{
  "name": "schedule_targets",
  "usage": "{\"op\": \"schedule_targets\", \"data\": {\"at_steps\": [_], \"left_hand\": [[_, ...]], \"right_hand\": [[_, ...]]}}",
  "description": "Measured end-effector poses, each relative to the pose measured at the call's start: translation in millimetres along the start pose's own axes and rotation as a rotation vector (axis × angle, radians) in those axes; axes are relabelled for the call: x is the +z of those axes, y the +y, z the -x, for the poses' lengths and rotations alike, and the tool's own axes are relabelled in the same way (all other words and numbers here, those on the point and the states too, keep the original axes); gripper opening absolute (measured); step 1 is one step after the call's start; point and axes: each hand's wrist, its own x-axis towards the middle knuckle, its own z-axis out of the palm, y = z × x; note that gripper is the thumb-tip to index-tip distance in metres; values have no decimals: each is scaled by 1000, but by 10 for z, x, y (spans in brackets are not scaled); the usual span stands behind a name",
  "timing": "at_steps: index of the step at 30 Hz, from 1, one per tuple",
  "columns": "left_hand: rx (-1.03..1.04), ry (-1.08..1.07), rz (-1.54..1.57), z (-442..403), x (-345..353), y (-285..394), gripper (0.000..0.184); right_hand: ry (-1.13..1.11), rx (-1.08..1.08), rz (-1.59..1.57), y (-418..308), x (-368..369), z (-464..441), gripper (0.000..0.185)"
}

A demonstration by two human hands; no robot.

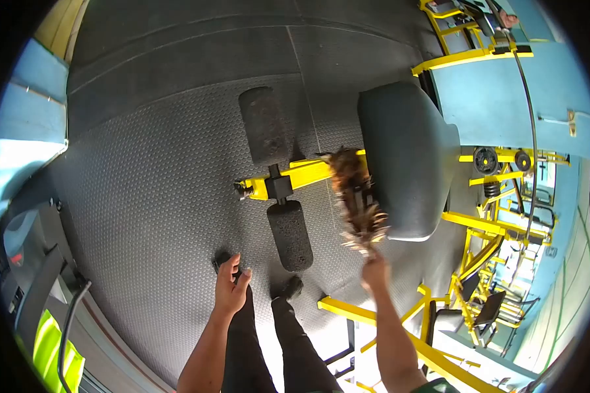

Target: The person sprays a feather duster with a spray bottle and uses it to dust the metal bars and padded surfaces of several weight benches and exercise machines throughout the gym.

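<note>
My right hand is closed round the handle end of a brown feather duster. The duster's feathers lie along the near side of a dark padded seat and over part of a yellow bar; whether they touch the pad I cannot tell. Two black foam rollers, one upper and one lower, sit on either side of the bar's end. My left hand hangs over the floor in front of my legs, fingers apart and loosely curved, holding nothing.
Black textured rubber matting covers the floor. A yellow frame crosses near my right arm. More yellow gym machines and weight plates stand at the right. At the lower left are a dark curved handle and a bright yellow-green cloth.
</note>
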Motion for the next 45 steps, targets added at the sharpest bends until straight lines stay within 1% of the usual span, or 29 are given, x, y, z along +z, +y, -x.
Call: {"op": "schedule_targets", "data": {"at_steps": [1, 3, 4, 6, 7, 9, 11, 12, 14, 15, 17, 19, 21, 24, 27, 29, 30, 31, 32, 34, 36, 37, 38, 39, 41, 42, 43, 44, 45], "left_hand": [[30, -1, 19, -1, 17, 4, 50], [108, -34, -39, -15, -53, 77, 51], [135, -48, -98, -20, -104, 90, 51], [159, -101, -186, -14, -168, 69, 50], [119, -66, -149, -14, -182, 21, 50], [91, -33, -121, -8, -184, 0, 50], [94, 11, -145, 22, -145, 10, 51], [132, 9, -135, 31, -103, 12, 52], [176, -2, -149, 6, -28, 18, 52], [201, -6, -150, 23, -4, -8, 52], [181, -25, -163, -7, 56, -52, 52], [182, -47, -187, -11, 139, -37, 53], [186, -46, -201, 16, 236, 1, 53], [257, -53, -245, -2, 379, 4, 55], [178, -13, -177, -21, 543, 31, 56], [206, 10, -186, -41, 648, 39, 58], [217, -18, -219, -32, 686, 88, 59], [224, -44, -251, -31, 716, 117, 60], [217, -10, -240, -62, 761, 99, 60], [346, -32, -323, -148, 875, 26, 61], [292, 31, -273, -186, 970, -26, 62], [249, 56, -242, -173, 1015, -62, 62], [232, 164, -83, -184, 1086, -118, 59], [226, 182, -69, -211, 1064, -187, 59], [127, 74, 115, -199, 964, -209, 57], [164, 30, 3, -162, 907, -202, 56], [153, 56, 35, -123, 915, -184, 56], [159, 93, -45, -99, 939, -147, 57], [162, 128, -128, -83, 952, -106, 59]], "right_hand": [[-28, -94, -26, 139, 429, -24, 33], [-41, -211, -396, -213, 468, 363, 36], [-54, -267, -551, -120, 571, 454, 36], [-49, -221, -566, 154, 691, 564, 35], [-43, -213, -548, 286, 710, 595, 35], [35, 36, -529, 373, 685, 441, 36], [17, 159, -609, 401, 822, 153, 36], [23, 165, -624, 419, 851, 117, 36], [-226, -9, -585, 248, 761, 207, 36], [-232, 0, -604, 196, 578, 321, 36], [-466, -104, -489, 143, 211, 570, 34], [-248, -232, -548, 406, 226, 528, 30], [-296, -121, -402, 346, -89, 329, 28], [-312, -225, -385, 107, -496, 464, 28], [-273, -189, -296, 359, -367, 934, 29], [-278, -216, -175, 785, -251, 1212, 30], [-281, -255, -162, 801, -222, 1291, 30], [-169, -292, -261, 803, -206, 1359, 31], [-59, -324, -363, 783, -189, 1390, 33], [-38, -409, -338, 320, -236, 1162, 35], [-20, -497, -305, 48, -251, 893, 38], [-64, -592, -147, 24, -208, 742, 39], [-100, -678, 10, 26, -197, 634, 41], [-102, -697, 24, 115, -282, 642, 41], [-256, -802, 246, 299, -575, 752, 39], [-270, -830, 283, 229, -678, 733, 39], [-162, -854, 263, 102, -788, 668, 40], [-50, -877, 236, -36, -870, 586, 40], [-50, -901, 262, -173, -896, 446, 40]]}}
